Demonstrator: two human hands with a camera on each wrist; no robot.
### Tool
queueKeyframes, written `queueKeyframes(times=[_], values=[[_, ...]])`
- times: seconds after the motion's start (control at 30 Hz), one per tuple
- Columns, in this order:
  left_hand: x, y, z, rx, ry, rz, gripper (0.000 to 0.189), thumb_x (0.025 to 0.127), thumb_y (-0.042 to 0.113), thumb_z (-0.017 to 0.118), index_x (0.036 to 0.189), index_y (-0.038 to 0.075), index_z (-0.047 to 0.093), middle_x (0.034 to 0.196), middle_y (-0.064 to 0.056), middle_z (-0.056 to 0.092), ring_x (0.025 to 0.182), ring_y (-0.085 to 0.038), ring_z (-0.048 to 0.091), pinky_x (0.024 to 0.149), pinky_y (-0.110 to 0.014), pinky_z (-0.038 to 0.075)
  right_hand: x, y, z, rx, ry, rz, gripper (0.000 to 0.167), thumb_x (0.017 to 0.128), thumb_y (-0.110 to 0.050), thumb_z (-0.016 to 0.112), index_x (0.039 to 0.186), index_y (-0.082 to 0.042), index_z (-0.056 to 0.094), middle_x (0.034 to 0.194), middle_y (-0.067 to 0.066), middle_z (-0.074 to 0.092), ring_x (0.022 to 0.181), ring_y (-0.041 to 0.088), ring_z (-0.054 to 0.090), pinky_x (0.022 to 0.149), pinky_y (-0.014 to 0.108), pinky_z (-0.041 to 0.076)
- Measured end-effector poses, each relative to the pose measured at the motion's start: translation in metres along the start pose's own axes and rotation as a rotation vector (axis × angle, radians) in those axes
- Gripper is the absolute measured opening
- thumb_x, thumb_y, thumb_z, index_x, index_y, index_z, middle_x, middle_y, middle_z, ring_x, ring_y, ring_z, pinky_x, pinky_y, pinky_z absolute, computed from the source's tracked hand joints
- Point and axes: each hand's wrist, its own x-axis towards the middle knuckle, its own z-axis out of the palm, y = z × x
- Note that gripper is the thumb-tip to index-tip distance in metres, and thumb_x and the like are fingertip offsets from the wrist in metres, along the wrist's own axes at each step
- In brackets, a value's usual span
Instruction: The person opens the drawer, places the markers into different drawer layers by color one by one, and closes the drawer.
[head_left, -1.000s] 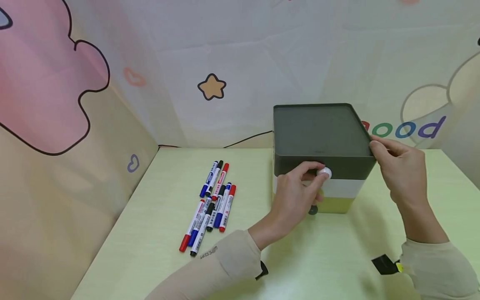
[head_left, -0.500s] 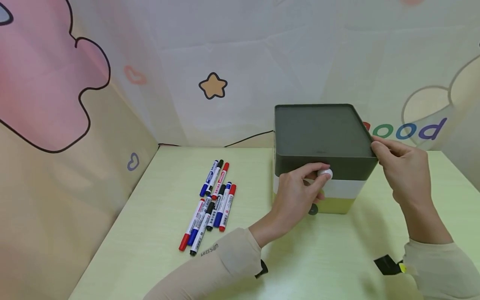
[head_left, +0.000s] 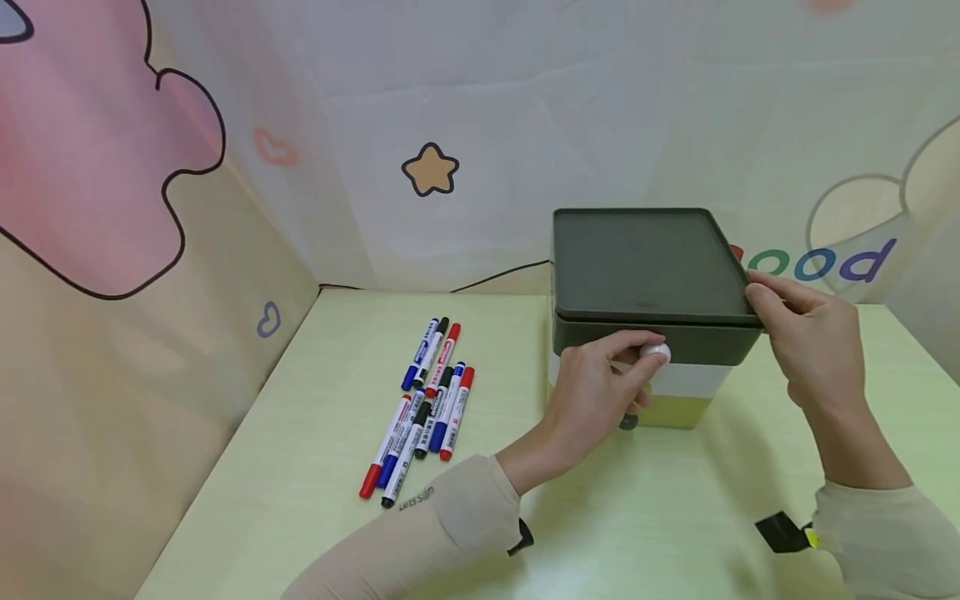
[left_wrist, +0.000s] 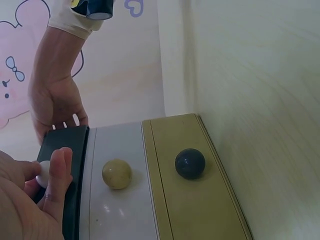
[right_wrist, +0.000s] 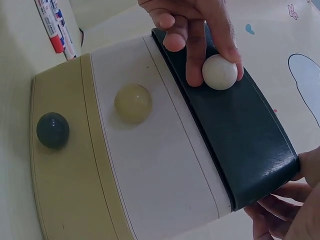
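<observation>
A small drawer organizer (head_left: 648, 262) with a dark green top stands at the table's right side. My left hand (head_left: 596, 383) pinches the white round knob (right_wrist: 220, 72) of its dark green top drawer (head_left: 712, 343). A thin dark gap shows between the organizer's top and that drawer's front. My right hand (head_left: 821, 346) grips the top's right front corner between thumb and fingers. Below are a white drawer (right_wrist: 160, 150) with a cream knob (right_wrist: 133, 103) and an olive-yellow drawer (right_wrist: 65, 185) with a dark knob (right_wrist: 52, 130).
Several whiteboard markers (head_left: 453, 412) with red, blue and black caps lie loosely grouped on the pale table (head_left: 300, 483), left of the organizer. A printed cloth backdrop (head_left: 480, 167) rises behind the table. A thin black cable (head_left: 498, 277) runs along its foot.
The top drawer has come slightly forward with my left hand on its knob, showing a gap under the organizer's top. My right hand keeps its grip at the corner. The markers lie unmoved.
</observation>
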Motion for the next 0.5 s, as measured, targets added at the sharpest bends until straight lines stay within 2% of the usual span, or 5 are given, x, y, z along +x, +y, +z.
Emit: queueKeyframes(times=[0.2, 0.27, 0.37, 0.43, 0.5], values=[[-0.003, 0.004, -0.002, 0.023, -0.015, -0.010, 0.022, 0.100, 0.018, 0.071, 0.120, 0.010, 0.075, 0.093, -0.004, 0.075, 0.054, 0.003, 0.063, 0.048, -0.023, 0.053, 0.002, 0.000, -0.006, -0.042, -0.062, -0.011, 0.046, 0.102, -0.035, 0.065, 0.143, -0.014, 0.063, 0.109, -0.025, 0.062, 0.099, 0.002, 0.053, 0.062, 0.012, 0.042], [-0.005, 0.005, -0.003, 0.024, -0.027, -0.012, 0.023, 0.100, 0.019, 0.071, 0.120, 0.010, 0.075, 0.092, -0.002, 0.075, 0.054, 0.003, 0.063, 0.049, -0.023, 0.052, 0.004, -0.001, -0.009, -0.056, -0.104, -0.001, 0.049, 0.102, -0.036, 0.064, 0.146, -0.015, 0.060, 0.109, -0.027, 0.059, 0.098, -0.002, 0.055, 0.074, 0.009, 0.048], [-0.009, 0.006, -0.004, 0.019, -0.045, -0.020, 0.023, 0.099, 0.019, 0.071, 0.120, 0.010, 0.075, 0.087, 0.002, 0.072, 0.054, 0.003, 0.063, 0.052, -0.022, 0.053, 0.007, -0.001, -0.013, -0.087, -0.158, 0.016, 0.053, 0.102, -0.040, 0.064, 0.149, -0.016, 0.057, 0.105, -0.030, 0.058, 0.095, -0.004, 0.057, 0.091, 0.014, 0.049], [-0.012, 0.007, -0.005, 0.025, -0.056, -0.020, 0.023, 0.099, 0.019, 0.071, 0.120, 0.010, 0.075, 0.084, 0.008, 0.069, 0.054, 0.003, 0.062, 0.054, -0.021, 0.054, 0.010, -0.001, -0.014, -0.103, -0.178, 0.007, 0.055, 0.102, -0.040, 0.064, 0.149, -0.014, 0.056, 0.100, -0.033, 0.060, 0.090, -0.004, 0.059, 0.097, 0.017, 0.047], [-0.014, 0.008, -0.006, 0.036, -0.062, -0.018, 0.022, 0.099, 0.019, 0.072, 0.119, 0.010, 0.075, 0.081, 0.012, 0.066, 0.055, 0.001, 0.062, 0.054, -0.020, 0.053, 0.012, -0.001, -0.015, -0.111, -0.189, -0.007, 0.054, 0.101, -0.040, 0.065, 0.148, -0.013, 0.058, 0.095, -0.034, 0.063, 0.084, -0.002, 0.062, 0.093, 0.017, 0.047]])
